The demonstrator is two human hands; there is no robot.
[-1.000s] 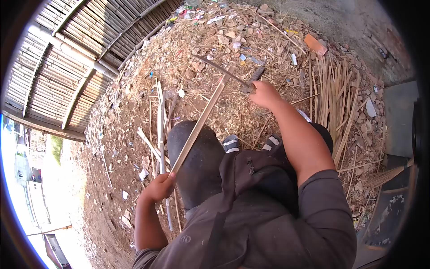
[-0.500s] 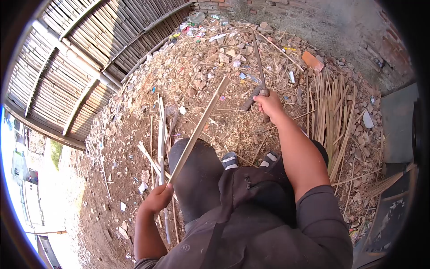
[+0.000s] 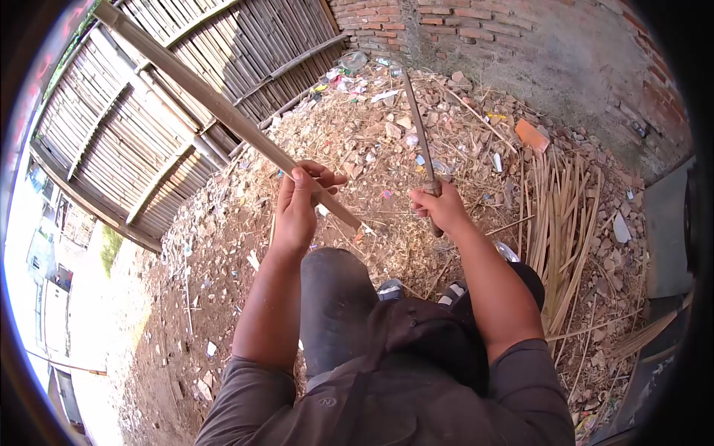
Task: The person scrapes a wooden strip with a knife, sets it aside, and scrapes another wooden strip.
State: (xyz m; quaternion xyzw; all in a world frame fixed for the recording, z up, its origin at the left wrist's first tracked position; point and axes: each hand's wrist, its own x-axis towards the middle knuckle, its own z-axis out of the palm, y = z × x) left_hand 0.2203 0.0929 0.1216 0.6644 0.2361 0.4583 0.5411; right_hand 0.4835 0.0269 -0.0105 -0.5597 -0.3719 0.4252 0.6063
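Observation:
A long split bamboo strip [image 3: 216, 104] runs from the upper left down toward the middle. My left hand [image 3: 299, 208] grips it near its lower end, thumb on the near side and some fingers lifted beyond it. That lower end [image 3: 355, 221] hangs over the chip-strewn ground in front of my knee. To the right, my right hand [image 3: 446, 207] is closed round the handle of a machete [image 3: 418, 126], whose long narrow blade points away from me. Blade and strip are apart.
Several split bamboo strips [image 3: 554, 230] lie piled at the right. Rubble and shavings [image 3: 372, 163] cover the ground, with an orange brick [image 3: 532, 137] near the brick wall [image 3: 513, 44]. A bamboo fence [image 3: 119, 126] stands at left, a grey panel [image 3: 669, 230] at right.
My left hand has risen forward and to the right. The bamboo strip has swung from pointing up-right to pointing up-left. My right hand still holds the machete, slightly lower in view.

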